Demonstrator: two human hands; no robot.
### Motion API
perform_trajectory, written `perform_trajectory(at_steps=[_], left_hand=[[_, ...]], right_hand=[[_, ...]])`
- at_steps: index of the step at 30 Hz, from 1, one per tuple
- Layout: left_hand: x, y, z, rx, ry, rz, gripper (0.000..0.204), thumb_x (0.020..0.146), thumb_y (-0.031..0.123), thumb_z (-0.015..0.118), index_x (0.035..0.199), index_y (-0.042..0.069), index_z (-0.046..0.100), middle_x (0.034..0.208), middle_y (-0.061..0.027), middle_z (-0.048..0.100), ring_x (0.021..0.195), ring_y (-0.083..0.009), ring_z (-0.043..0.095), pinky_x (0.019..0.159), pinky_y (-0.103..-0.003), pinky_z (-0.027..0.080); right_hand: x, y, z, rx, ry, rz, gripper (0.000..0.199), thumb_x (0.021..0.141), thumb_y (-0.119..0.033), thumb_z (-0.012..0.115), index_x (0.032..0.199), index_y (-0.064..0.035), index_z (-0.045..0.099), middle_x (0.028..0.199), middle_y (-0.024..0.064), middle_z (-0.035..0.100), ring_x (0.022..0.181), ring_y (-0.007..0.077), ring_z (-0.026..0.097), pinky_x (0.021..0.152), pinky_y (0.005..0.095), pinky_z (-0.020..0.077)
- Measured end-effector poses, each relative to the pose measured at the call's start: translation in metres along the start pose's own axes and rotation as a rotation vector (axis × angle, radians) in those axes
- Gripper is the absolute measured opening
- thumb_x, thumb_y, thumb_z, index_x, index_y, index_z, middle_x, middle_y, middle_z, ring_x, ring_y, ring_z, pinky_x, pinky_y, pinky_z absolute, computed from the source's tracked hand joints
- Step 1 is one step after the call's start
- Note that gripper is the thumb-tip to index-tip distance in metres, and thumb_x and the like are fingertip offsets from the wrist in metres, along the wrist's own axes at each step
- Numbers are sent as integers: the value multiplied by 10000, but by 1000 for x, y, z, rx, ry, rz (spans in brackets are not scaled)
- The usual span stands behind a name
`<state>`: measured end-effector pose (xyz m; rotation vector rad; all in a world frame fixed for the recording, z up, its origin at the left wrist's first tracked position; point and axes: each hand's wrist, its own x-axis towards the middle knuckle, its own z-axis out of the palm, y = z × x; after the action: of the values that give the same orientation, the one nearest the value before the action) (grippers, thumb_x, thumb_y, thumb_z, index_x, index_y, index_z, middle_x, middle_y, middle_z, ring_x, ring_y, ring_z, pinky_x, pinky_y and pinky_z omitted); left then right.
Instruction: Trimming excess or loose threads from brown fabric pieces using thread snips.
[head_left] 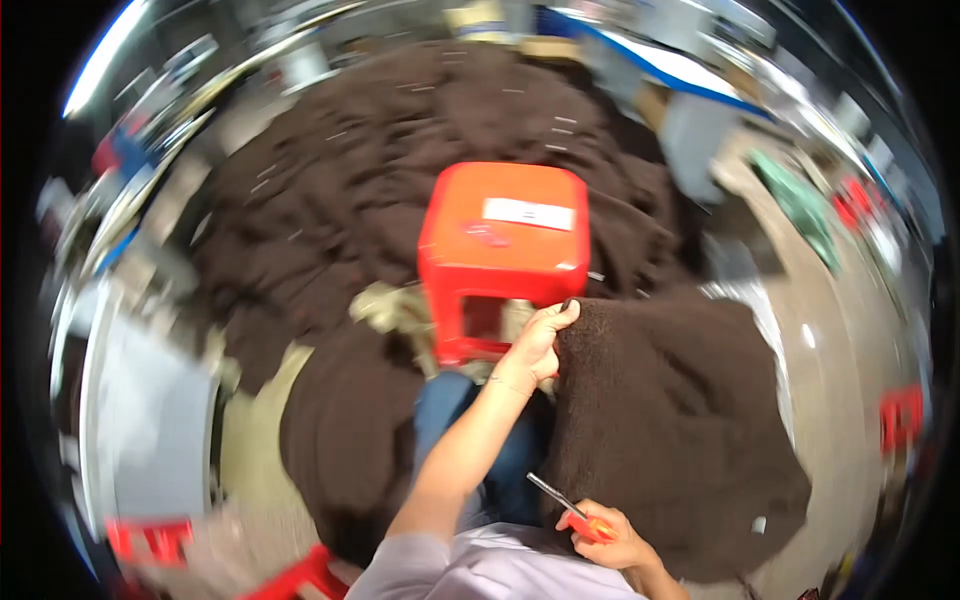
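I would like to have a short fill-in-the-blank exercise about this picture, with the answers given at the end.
1. The left hand holds a dark ____ cloth.
2. The right hand holds a tool whose metal shaft points toward the upper ____ of the picture.
3. On the red stool there is a ____ label.

Missing words: brown; left; white.

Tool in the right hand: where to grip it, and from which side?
Probably by the red-orange handle, coming from the lower right, as the right hand does: it's the thicker end, and the thin metal shaft points up-left, away.
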<state>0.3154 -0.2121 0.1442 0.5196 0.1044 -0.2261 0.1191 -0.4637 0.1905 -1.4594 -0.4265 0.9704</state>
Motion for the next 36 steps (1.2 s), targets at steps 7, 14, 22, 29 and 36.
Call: perform_trajectory(at_steps=[7, 14, 22, 29, 36], left_hand=[[-212, 205, -62, -119, 535, 885, 306, 970, 272, 569, 1040, -26, 593, 1023, -169, 658, 938, -322, 620, 877, -467, 492], [-301, 192, -155, 106, 671, 936, 246, 983, 174, 548, 1131, -21, 578, 1197, -116, 620, 1118, -242, 568, 1015, -379, 418], [-295, 66, -214, -138, 754, 442, 254, 1003, 171, 507, 1141, -31, 575, 1180, -140, 628, 1076, -255, 601, 969, -397, 462], [-311, 41, -200, -109, 547, 550, 194, 949, 37, 542, 1135, 2, 587, 1146, -98, 650, 1075, -214, 620, 985, -365, 475], [-319, 36, -207, -3, 583, 544, 196, 952, 67, 557, 1121, -18, 610, 1136, -101, 665, 1055, -206, 624, 978, -345, 468]], right_hand=[[115, -53, 56, -229, -267, -224, 270, 745, 42, 513, 977, -38, 625, 831, -44, 544, 681, 29, 486, 572, 196, 389], [138, -66, 76, -328, -337, -365, 287, 774, 86, 509, 1012, -19, 629, 1024, 14, 585, 818, 62, 545, 734, 210, 443], [91, 27, 98, -680, -161, -233, 461, 816, -182, 754, 1240, -92, 595, 959, 193, 645, 873, 304, 641, 789, 346, 501], [108, 7, 111, -877, 82, -196, 355, 829, -218, 740, 1111, -41, 619, 932, 186, 588, 869, 370, 629, 726, 418, 504], [130, 22, 128, -915, 62, -181, 281, 853, -285, 720, 906, -39, 596, 633, 188, 611, 619, 404, 632, 552, 444, 492]])
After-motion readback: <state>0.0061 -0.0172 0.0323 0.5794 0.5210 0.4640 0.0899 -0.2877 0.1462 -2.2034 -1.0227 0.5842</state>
